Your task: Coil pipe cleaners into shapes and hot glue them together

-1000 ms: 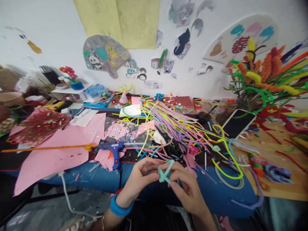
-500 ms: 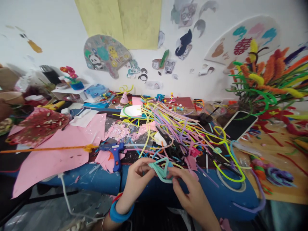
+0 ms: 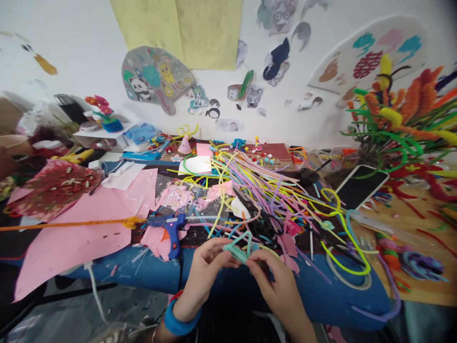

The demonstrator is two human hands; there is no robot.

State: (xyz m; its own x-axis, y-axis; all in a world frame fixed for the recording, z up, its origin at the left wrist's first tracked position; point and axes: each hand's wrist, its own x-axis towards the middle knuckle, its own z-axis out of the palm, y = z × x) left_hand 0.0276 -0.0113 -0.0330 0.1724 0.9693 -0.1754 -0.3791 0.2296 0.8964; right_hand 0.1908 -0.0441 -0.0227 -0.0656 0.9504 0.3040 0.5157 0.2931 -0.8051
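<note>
Between both hands is a mint-green pipe cleaner (image 3: 237, 253), bent into a flat bundle with a triangular loop standing up from it. My left hand (image 3: 210, 267) pinches its left end between thumb and fingers. At its right end, my right hand (image 3: 270, 275) is closed with thumb and forefinger on it. The bundle is held in the air over the table's front edge. Just beyond the hands lie black-handled scissors (image 3: 269, 225), partly covered by pipe cleaners. Left of my left hand, a blue hot glue gun (image 3: 173, 233) lies on pink scraps.
A large heap of pastel pipe cleaners (image 3: 264, 181) spreads across the table's middle. Pink sheets (image 3: 82, 238) overhang the front left edge. At right are a phone (image 3: 361, 186), a tape roll (image 3: 348, 281) and a pipe-cleaner bouquet (image 3: 400, 109). At far left, part of another person's hand (image 3: 6, 164) shows.
My right hand has moved closer to my left and now pinches the right end of the mint-green pipe cleaner. The wide loop has become a flatter, narrower bundle. The view has shifted slightly.
</note>
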